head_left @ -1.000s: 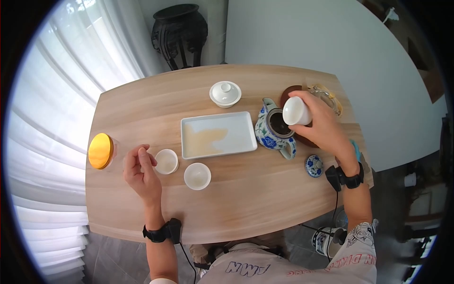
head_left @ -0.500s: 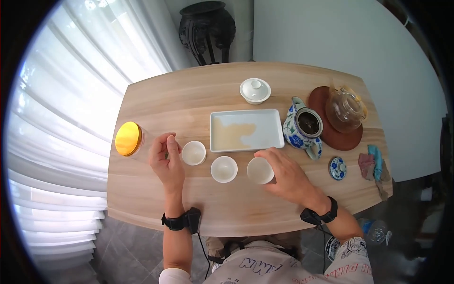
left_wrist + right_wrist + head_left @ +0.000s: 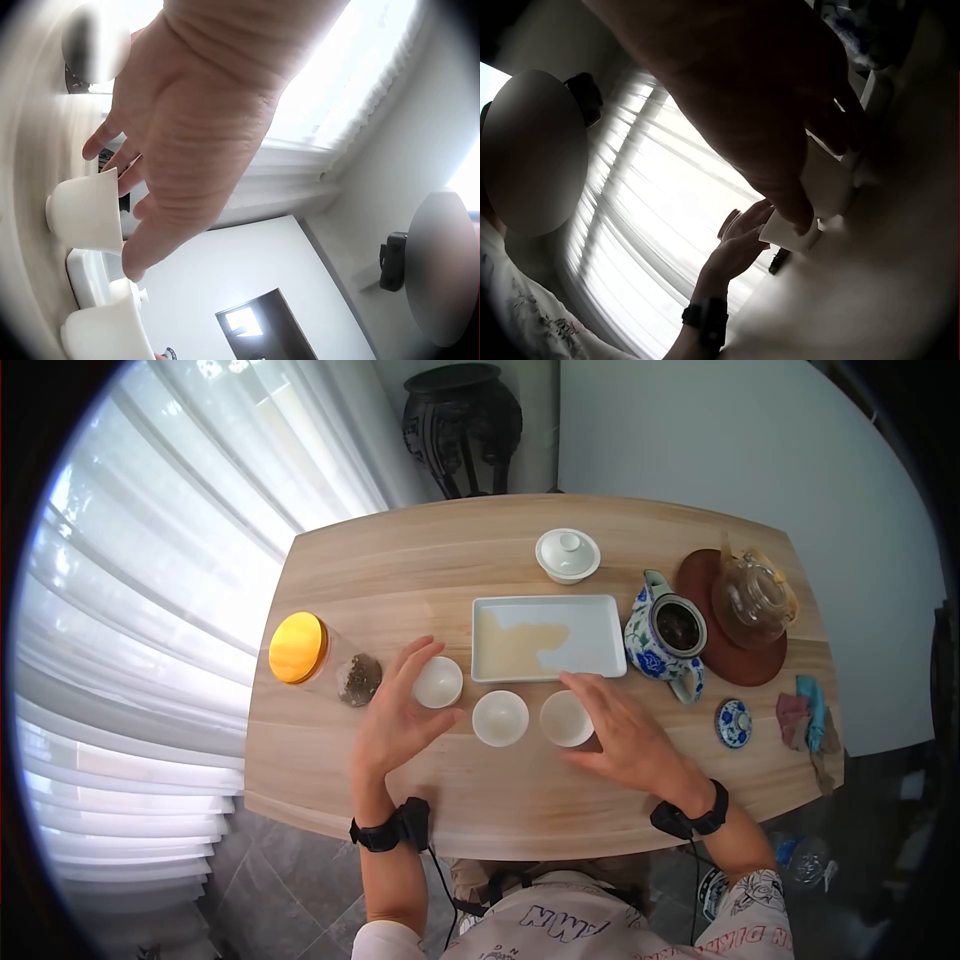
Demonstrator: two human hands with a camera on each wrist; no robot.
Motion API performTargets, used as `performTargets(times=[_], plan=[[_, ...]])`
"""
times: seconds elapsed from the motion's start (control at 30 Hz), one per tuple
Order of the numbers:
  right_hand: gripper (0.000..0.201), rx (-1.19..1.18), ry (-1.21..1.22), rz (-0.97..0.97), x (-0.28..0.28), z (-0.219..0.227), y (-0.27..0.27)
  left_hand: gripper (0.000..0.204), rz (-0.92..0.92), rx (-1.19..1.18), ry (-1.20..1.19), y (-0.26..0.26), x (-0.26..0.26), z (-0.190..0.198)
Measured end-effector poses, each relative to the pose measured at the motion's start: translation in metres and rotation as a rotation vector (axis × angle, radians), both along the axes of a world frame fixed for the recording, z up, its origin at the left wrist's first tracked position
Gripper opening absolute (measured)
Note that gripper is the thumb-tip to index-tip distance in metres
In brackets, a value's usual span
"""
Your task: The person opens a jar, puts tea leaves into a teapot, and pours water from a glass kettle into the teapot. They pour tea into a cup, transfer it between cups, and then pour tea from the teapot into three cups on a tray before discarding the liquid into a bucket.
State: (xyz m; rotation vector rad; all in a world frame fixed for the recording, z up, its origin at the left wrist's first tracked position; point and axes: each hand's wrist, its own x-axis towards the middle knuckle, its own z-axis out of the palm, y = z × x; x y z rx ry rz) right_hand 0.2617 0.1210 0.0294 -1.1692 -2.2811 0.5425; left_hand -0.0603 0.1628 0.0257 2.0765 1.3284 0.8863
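Note:
Three small white cups stand in a row. My left hand [image 3: 400, 715], fingers and thumb spread, reaches around the left cup [image 3: 438, 682]; in the left wrist view the thumb lies near that cup's rim [image 3: 109, 214]. At the right cup [image 3: 567, 719], my right hand [image 3: 630, 745] has its fingers on the far side and thumb on the near side, spread wider than the cup. The middle cup [image 3: 500, 719] stands between the hands. Just beyond lies a white rectangular tray [image 3: 598, 645] with a shallow pool of pale brown liquid.
A lidless blue-and-white teapot [image 3: 650, 645] stands right of the tray, its lid [image 3: 734, 723] nearby. Behind are a glass teapot [image 3: 752, 600] on a brown mat [image 3: 745, 668] and a lidded white bowl [image 3: 568, 555]. Cloths [image 3: 808, 715] lie right; a gold-lidded jar [image 3: 298, 648] with dark leaves stands left.
My right hand brought the white cup from over the teapot down to the table beside the middle cup, and its fingers have loosened. My left hand has spread its fingers and moved to the left cup.

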Motion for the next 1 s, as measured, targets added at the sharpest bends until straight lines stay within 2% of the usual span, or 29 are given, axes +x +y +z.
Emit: performTargets(times=[0.1,0.17,0.37,0.57,0.77,1.0], plan=[[0.086,0.105,-0.07,-0.009,-0.008,0.011,0.0,0.083,-0.016,-0.086,-0.016,-0.003,0.002,0.001],[0.086,0.159,-0.113,0.017,-0.024,0.016,0.0,0.078,0.005,-0.008,0.054,-0.002,0.004,-0.001],[0.08,0.285,-0.13,0.126,-0.066,0.002,0.007,0.075,0.069,-0.034,0.09,-0.003,0.006,0.005],[0.068,0.228,-0.13,0.077,-0.087,-0.001,0.015,0.073,0.076,-0.046,0.097,-0.016,-0.001,0.015],[0.07,0.185,-0.081,0.08,-0.087,0.004,0.017,0.072,0.047,-0.05,0.094,-0.02,-0.004,0.02],[0.069,0.167,0.052,-0.018,-0.06,0.045,0.047,0.072,0.115,0.091,0.046,-0.009,0.0,0.022]])
